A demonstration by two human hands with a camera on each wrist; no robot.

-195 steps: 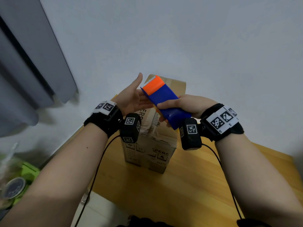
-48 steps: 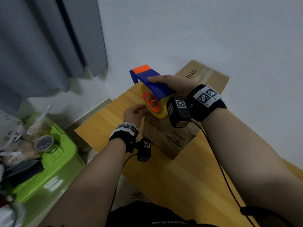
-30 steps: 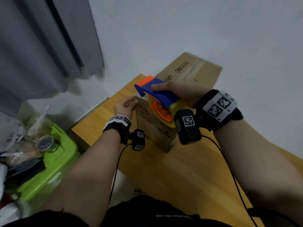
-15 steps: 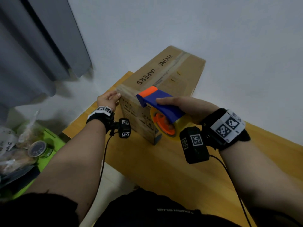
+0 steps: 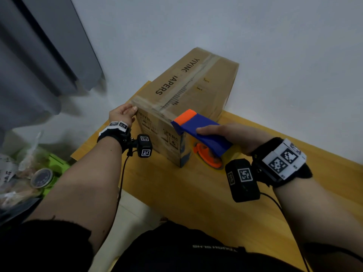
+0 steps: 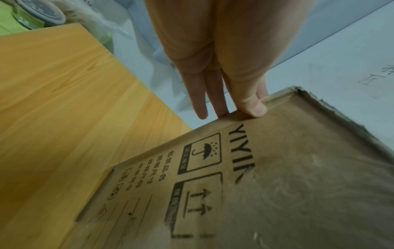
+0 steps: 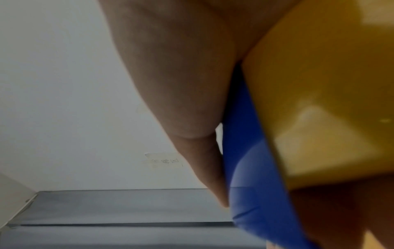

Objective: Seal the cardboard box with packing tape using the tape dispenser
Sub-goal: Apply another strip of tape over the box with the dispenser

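Observation:
A brown cardboard box (image 5: 196, 83) stands on the wooden table (image 5: 196, 193), with a tape strip along its top seam. My left hand (image 5: 122, 114) is at the box's near left top corner. In the left wrist view its fingers (image 6: 215, 94) lie straight along the side of the box (image 6: 298, 168) and the thumb (image 6: 253, 107) presses on the near face. My right hand (image 5: 231, 134) grips the blue and orange tape dispenser (image 5: 202, 130) beside the box's near right corner. The orange hub (image 5: 206, 156) sits low, close to the table. In the right wrist view only blue plastic (image 7: 245, 168) and the yellow roll (image 7: 319, 101) show.
The box's far end is close to the white wall. A grey curtain (image 5: 39, 55) hangs at the left. Below the table's left edge a green bin (image 5: 57, 163) holds a jar (image 5: 41, 177) and plastic bags. Bare table top lies in front of the box.
My right hand has carried the dispenser from the box's near top edge down past the near face to its right corner. My left hand has stayed at the near left corner.

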